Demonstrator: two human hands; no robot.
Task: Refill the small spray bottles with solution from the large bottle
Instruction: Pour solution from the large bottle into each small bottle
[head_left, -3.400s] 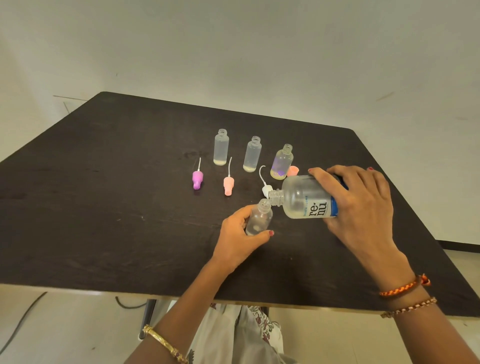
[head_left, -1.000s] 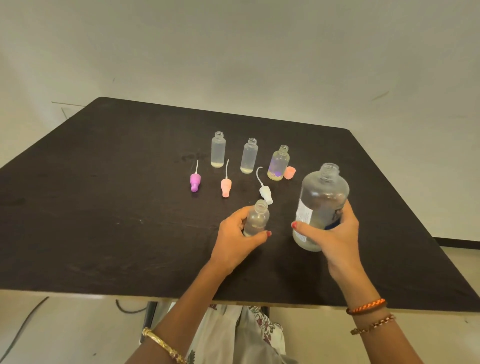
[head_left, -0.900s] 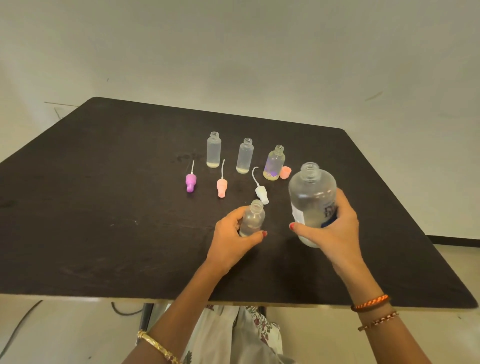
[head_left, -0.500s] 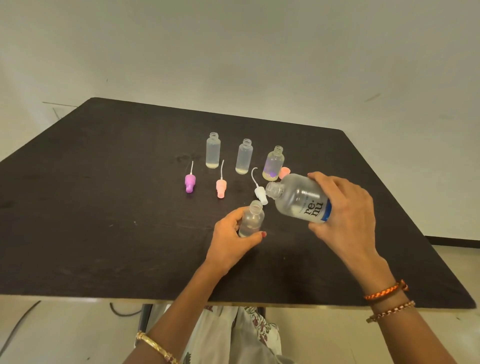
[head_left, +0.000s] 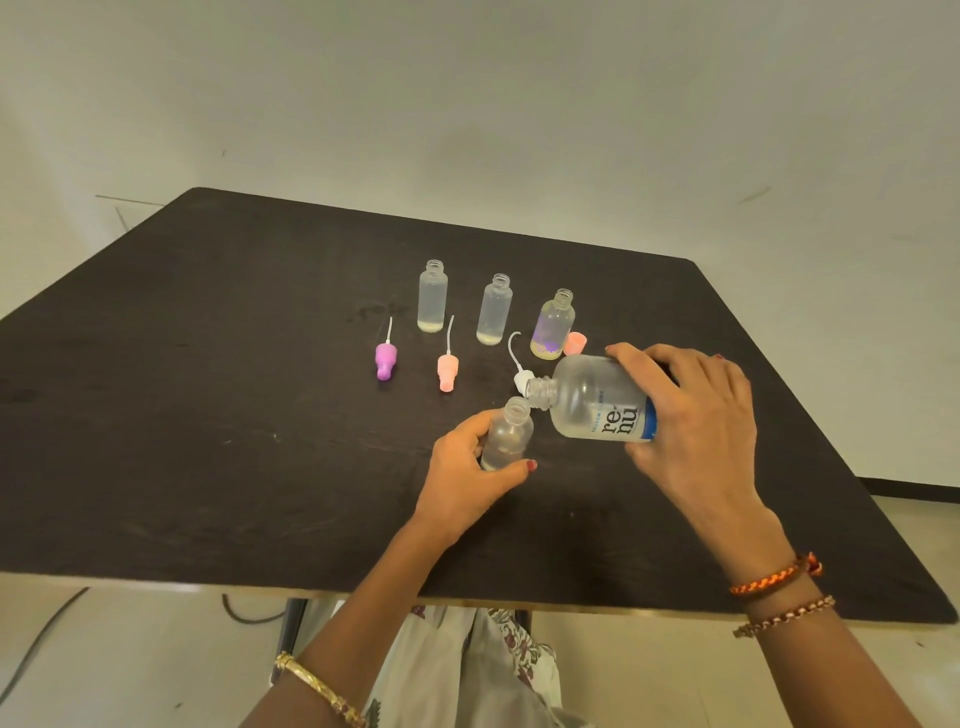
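I have the left hand (head_left: 470, 480) wrapped around a small bottle (head_left: 506, 434) standing on the table (head_left: 208, 415), thumb and fingers curled about its lower body to steady it. My right hand (head_left: 691, 415) grips the big bottle (head_left: 597, 402) by its base end, tipped nearly flat so its open neck sits just above and beside the small bottle's mouth. I cannot make out a stream between them, so whether liquid is running is not clear.

Taking the held bottle as my marker: beyond it stand three more uncapped bottles, the tall one (head_left: 432, 296) farthest left, the middle one (head_left: 494, 310) next, and the purple-tinted one (head_left: 552, 325) farthest right. Each shows only a thin layer at the bottom (so I judge them all unfilled). The held one looks partly filled at best.

Left of and beyond the marker lie the purple sprayer (head_left: 386, 358) and pink sprayer (head_left: 447, 370); the white sprayer (head_left: 521, 375) lies just behind it, and an orange cap (head_left: 575, 343) sits beside the tinted bottle.

By my reckoning the job is early: one fill under way, three to go, then all sprayers refitted.
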